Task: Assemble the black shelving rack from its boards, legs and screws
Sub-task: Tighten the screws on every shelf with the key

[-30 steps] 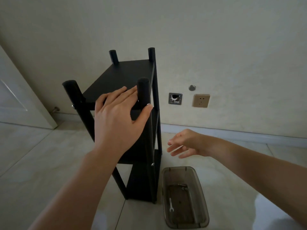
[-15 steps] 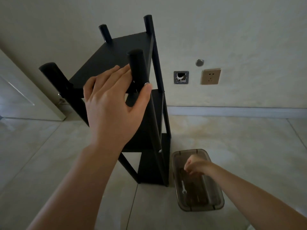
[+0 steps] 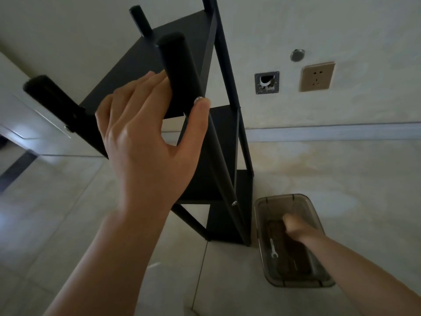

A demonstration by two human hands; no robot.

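While left hand (image 3: 145,137) fingers clasp rack leg (image 3: 180,71) | right hand (image 3: 293,225) blurred in bin (image 3: 293,279), grip unclear

The room is dim, with a greenish-grey tone. Soft light reflects on the floor (image 3: 57,169) at the left side. The black rack (image 3: 205,137) loses its details in darkness. The right hand (image 3: 293,226) is blurred. Straight lines bend near the edges from the wide lens.

Left hand (image 3: 145,133) raised, fingers and thumb spread; right hand (image 3: 293,225) low, fingers blurred.
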